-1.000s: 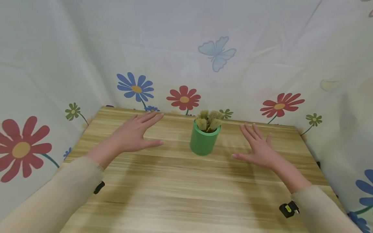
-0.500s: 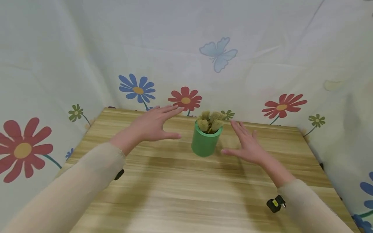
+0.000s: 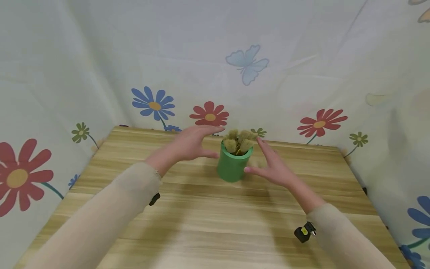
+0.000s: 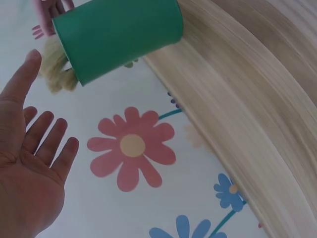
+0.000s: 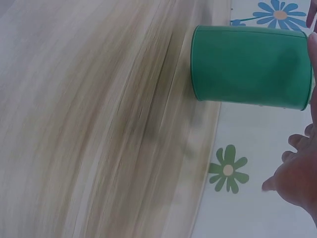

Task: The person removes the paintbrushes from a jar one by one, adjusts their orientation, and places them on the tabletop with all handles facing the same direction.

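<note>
A round green pot stands upright on the wooden table, with tan, fuzzy tufts poking out of its top. On its left side my left hand hovers with straight fingers and the thumb tip close to the rim. My right hand faces it from the other side, thumb tip right at the pot's wall and fingers near the tufts. The left wrist view shows the left palm spread beside the pot. In the right wrist view only part of the right hand shows, near the pot's rim.
The wood-grain table stretches toward me in front of the pot. A white cloth printed with flowers and a butterfly hangs behind the table's back edge and along both sides. A small black device is by the right sleeve.
Both hands have moved inward toward the pot from either side, the left going right and the right going left. The pot stays in place.
</note>
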`<state>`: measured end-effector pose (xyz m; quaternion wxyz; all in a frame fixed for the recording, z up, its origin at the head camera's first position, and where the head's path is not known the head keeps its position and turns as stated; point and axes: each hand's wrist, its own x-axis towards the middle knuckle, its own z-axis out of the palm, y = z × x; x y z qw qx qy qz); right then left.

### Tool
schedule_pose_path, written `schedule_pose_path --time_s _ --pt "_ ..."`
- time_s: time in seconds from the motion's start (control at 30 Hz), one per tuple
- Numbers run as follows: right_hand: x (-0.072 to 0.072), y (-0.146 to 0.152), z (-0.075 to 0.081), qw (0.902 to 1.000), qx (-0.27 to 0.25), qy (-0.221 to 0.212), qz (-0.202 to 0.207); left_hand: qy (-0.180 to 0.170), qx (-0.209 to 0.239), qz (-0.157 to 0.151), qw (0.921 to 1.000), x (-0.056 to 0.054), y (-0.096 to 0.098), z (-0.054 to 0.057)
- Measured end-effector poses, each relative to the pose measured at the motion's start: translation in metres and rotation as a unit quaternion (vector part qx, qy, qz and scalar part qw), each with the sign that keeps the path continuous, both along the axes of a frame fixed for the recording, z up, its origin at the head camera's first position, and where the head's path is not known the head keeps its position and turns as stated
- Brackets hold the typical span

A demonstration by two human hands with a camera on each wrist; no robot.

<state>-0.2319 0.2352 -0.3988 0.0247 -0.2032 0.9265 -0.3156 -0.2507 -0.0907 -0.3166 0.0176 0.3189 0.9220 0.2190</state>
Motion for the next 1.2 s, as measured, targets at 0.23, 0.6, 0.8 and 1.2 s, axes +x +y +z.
schedule_pose_path --time_s 0.23,0.6,0.8,1.2 --pt "-0.004 -0.007 -0.002 0.9990 -0.039 -0.023 -0.002 -0.002 0.038 -0.009 0.9993 -0.005 0.016 -0.002" --pt "-0.006 -0.018 -0.004 0.9962 -0.072 -0.048 -0.013 -0.024 0.062 -0.012 0.9977 -0.009 0.031 -0.008" --pt "-0.008 -0.020 -0.003 0.9925 -0.098 -0.069 -0.025 -0.024 0.069 -0.011 0.9973 -0.011 0.035 -0.010" --pt "-0.013 -0.022 -0.008 0.9874 -0.131 -0.086 -0.028 -0.005 0.093 0.014 0.9955 -0.015 0.041 -0.020"
